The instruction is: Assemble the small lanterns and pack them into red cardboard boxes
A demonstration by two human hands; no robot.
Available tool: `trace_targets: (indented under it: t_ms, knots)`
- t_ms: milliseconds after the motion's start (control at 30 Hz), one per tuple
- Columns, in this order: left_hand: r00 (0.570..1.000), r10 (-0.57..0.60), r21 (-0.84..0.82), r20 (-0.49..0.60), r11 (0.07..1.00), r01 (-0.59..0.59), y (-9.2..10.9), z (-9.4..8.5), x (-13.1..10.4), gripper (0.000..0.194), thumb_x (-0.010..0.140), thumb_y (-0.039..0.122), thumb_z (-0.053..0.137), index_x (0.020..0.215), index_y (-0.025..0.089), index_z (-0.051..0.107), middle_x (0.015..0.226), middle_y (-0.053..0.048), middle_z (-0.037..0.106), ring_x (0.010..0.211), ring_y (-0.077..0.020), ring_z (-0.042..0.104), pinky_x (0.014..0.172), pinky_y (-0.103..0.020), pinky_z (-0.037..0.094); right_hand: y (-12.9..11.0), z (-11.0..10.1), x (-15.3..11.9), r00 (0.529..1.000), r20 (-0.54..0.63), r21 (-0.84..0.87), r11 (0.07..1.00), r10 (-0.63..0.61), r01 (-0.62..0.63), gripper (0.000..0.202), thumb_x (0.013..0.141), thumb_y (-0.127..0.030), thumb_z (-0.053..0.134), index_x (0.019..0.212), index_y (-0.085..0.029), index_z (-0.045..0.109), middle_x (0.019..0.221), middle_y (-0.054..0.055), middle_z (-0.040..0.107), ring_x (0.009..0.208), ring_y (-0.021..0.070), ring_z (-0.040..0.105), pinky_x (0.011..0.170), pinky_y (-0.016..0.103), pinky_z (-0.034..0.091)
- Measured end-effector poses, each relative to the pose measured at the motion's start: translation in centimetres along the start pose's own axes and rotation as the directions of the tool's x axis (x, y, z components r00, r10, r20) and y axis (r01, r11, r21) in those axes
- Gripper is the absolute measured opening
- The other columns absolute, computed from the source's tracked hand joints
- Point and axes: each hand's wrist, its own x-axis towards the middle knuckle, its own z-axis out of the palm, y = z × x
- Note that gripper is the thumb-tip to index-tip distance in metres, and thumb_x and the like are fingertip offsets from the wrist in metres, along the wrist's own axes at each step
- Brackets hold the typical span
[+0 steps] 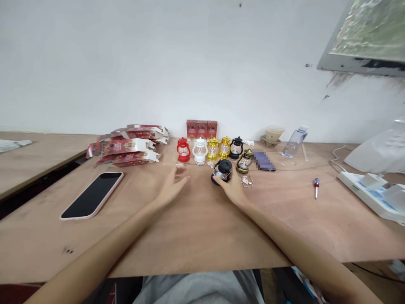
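Observation:
My right hand (pixel 233 188) grips a small black toy lantern (pixel 223 169) that rests on the wooden table (pixel 196 228). Just left of it, my left hand (pixel 172 185) hovers open above the table, fingers spread, holding nothing. Behind both hands stands a row of toy lanterns: a red one (pixel 183 150), a white one (pixel 199 151), two gold ones (pixel 218 147) and another black one (pixel 236 148). A bronze lantern (pixel 244 161) sits to the right of the held one, with small metal parts (pixel 247 181) in front of it.
A phone (pixel 93 195) lies face up at the left. Flattened red boxes (pixel 126 145) are piled behind it, and three upright red boxes (pixel 201 129) stand by the wall. To the right lie a screwdriver (pixel 316 185), a water bottle (pixel 294 141), a cup (pixel 274 134) and a power strip (pixel 373 192).

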Motion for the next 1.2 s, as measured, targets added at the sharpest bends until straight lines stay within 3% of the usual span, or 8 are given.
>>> trace_targets:
  t_ms: [67,167,367,500,733,867,1033,1200]
  knots:
    - [0.990,0.138,0.194,-0.029,0.972,-0.130,0.3,-2.2,1.5,0.030,0.064,0.030,0.066,0.091,0.019,0.059,0.104,-0.007,0.061,0.106,-0.0252,0.053,0.095,-0.037,0.036,0.3,-0.4,0.5,1.000,0.009,-0.050,0.998,0.027,-0.027,0.047,0.068,-0.040,0.068,0.108,-0.020,0.052,0.105,0.009,0.066,0.101,0.0269,0.061,0.089,0.042,0.045]
    - [0.945,0.326,0.571,0.035,0.770,-0.287,0.8,-6.7,4.5,0.037,0.063,0.027,0.067,0.098,0.017,0.058,0.111,-0.012,0.059,0.114,-0.0331,0.046,0.100,-0.043,0.030,0.8,-0.3,0.7,0.999,0.016,-0.079,0.996,0.042,-0.041,0.051,0.071,-0.040,0.065,0.115,-0.019,0.048,0.115,0.011,0.062,0.107,0.0283,0.058,0.094,0.047,0.041]
    - [0.938,0.335,0.916,0.085,0.344,-0.206,0.8,-14.8,10.1,0.049,0.071,0.041,0.066,0.105,0.010,0.048,0.126,-0.014,0.049,0.128,-0.0428,0.027,0.104,-0.056,0.016,1.6,0.6,-0.2,0.978,-0.159,-0.061,0.990,-0.138,0.130,0.062,0.077,-0.041,0.061,0.127,-0.016,0.034,0.131,0.018,0.045,0.122,0.0262,0.045,0.103,0.047,0.035]
    - [0.954,0.252,0.957,0.165,0.191,-0.216,0.5,-16.6,12.2,0.046,0.082,0.036,0.053,0.111,0.003,0.041,0.129,-0.017,0.045,0.128,-0.0451,0.027,0.102,-0.060,0.014,0.8,0.4,-1.3,0.820,-0.282,-0.311,0.856,-0.497,0.412,0.053,0.082,-0.033,0.055,0.128,-0.017,0.033,0.128,0.017,0.040,0.125,0.0265,0.038,0.104,0.051,0.033]
    - [0.936,0.279,0.972,0.217,0.031,-0.235,2.1,-15.9,13.5,0.030,0.072,0.016,0.051,0.102,0.013,0.053,0.112,-0.019,0.062,0.108,-0.0345,0.054,0.099,-0.060,0.017,-0.7,1.1,-3.6,0.536,-0.125,-0.443,0.530,-0.835,0.723,0.059,0.076,-0.020,0.058,0.129,-0.021,0.032,0.120,0.014,0.043,0.112,0.0275,0.049,0.089,0.049,0.048]
    - [0.761,0.528,0.915,0.377,-0.088,-0.393,4.3,-13.6,10.3,0.044,0.074,0.014,0.046,0.118,0.015,0.048,0.122,-0.018,0.058,0.109,-0.0320,0.055,0.097,-0.056,0.023,-0.5,1.8,-4.1,0.481,-0.085,-0.376,0.475,-0.872,0.795,0.058,0.075,-0.015,0.059,0.128,-0.022,0.035,0.117,0.012,0.045,0.111,0.0259,0.049,0.087,0.047,0.050]
    - [0.418,0.747,0.757,0.517,-0.171,-0.631,5.1,-8.4,2.9,0.041,0.081,0.015,0.049,0.121,0.022,0.048,0.118,-0.010,0.063,0.107,-0.0226,0.059,0.097,-0.042,0.031,-0.8,1.6,-4.0,0.576,0.007,-0.239,0.558,-0.818,0.795,0.060,0.078,-0.014,0.060,0.131,-0.024,0.033,0.117,0.013,0.049,0.111,0.0246,0.051,0.089,0.046,0.049]
    - [0.226,0.815,0.672,0.533,-0.245,-0.699,3.3,-4.4,-1.3,0.035,0.083,0.018,0.055,0.118,0.023,0.050,0.110,-0.009,0.065,0.102,-0.0193,0.059,0.092,-0.035,0.039,-1.3,1.2,-4.1,0.598,0.160,-0.151,0.579,-0.785,0.801,0.051,0.084,-0.018,0.056,0.130,-0.029,0.036,0.124,0.012,0.046,0.112,0.0224,0.053,0.088,0.042,0.051]
